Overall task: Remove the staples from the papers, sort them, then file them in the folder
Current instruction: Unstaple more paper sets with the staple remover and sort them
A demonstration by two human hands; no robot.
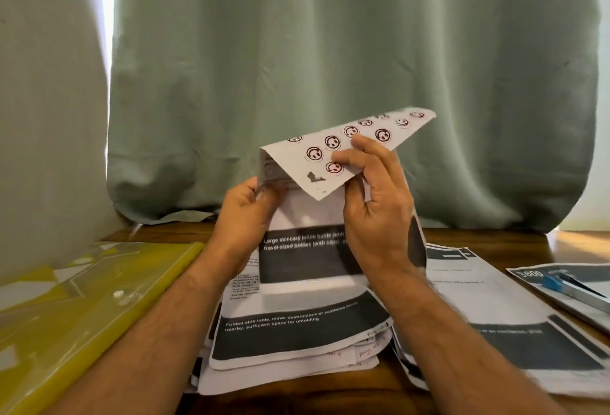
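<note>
- The stapled bundle of white printed papers with black bands [307,249] is held upright above the desk, between both hands and in front of the person's chest; its top sheet, stamped with small round smiley faces [350,144], is folded back over the top corner
- The left hand [244,216] grips the bundle's upper left edge, thumb and fingers curled round the stacked corner where the sheets are joined
- The right hand [376,203] pinches the turned-back top sheet, fingertips [358,144] on its stamped side and thumb beneath, so it is closed on paper, not open
- Judging by this, the step in hand is the staple removal: the corner is being peeled open to get at the fastening; the staple itself is too small to make out
- The next move likely calls for a firm hold by the left hand while the right works the staple free without tearing the corner, perhaps with the blue-handled metal tool [567,286] lying well to the right on loose sheets
- Below the hands lies a loose heap of printed white pages [297,342] on the brown wooden desk [567,239]
- The translucent yellow plastic folder [82,302] waits flat at the left, apart from both hands; filing seems not yet begun
</note>
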